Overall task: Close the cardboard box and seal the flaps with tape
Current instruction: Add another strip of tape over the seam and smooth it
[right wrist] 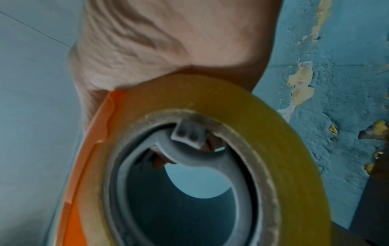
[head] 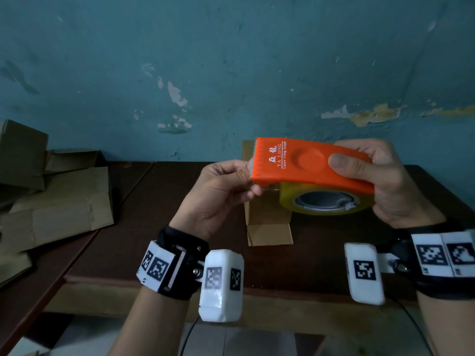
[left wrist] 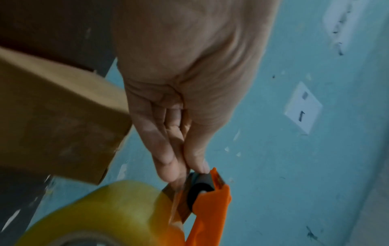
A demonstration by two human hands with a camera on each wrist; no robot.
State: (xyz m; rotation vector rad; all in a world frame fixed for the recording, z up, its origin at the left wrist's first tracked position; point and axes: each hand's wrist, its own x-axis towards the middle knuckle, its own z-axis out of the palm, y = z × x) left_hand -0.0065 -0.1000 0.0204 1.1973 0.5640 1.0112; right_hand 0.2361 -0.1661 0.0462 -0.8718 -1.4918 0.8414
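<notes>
Both hands (head: 295, 186) on orange tape dispenser (head: 311, 164) above cardboard box (head: 270, 229)

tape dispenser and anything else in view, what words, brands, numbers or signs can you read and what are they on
"YA LONG": white print on the top of the orange tape dispenser, head view.
"Cutter Using Grapa": smaller white line beneath it; the last word is small and uncertain.
Two Chinese characters above "YA LONG": too small to read surely.
Black-and-white square code tags on the wrist bands: patterns only, no words.
The tape roll and cardboard box: no text visible.
</notes>
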